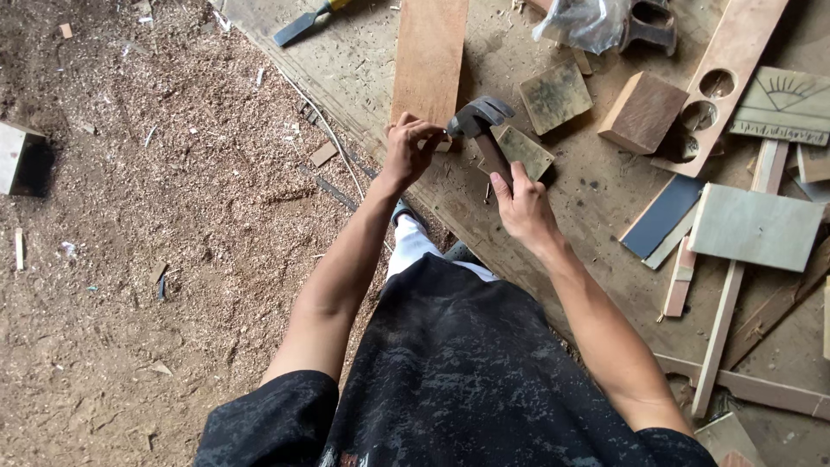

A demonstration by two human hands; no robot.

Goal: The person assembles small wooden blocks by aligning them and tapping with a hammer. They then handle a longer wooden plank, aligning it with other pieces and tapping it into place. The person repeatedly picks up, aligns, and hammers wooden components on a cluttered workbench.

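— Any packaging?
— A clear plastic bag (581,22), crumpled, well beyond the hammer (481,121).
— The grips?
— My right hand (521,207) holds the hammer's handle; left hand (411,149) pinches at its head, beside the long plank (430,54).

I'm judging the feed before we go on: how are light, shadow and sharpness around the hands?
Head view: soft, even daylight, no glare; the left hand, right hand and hammer are sharp enough to read, with only faint shadows beneath them; the dark gap beside the white block at the left edge hides detail; straight boards bend slightly near the borders.
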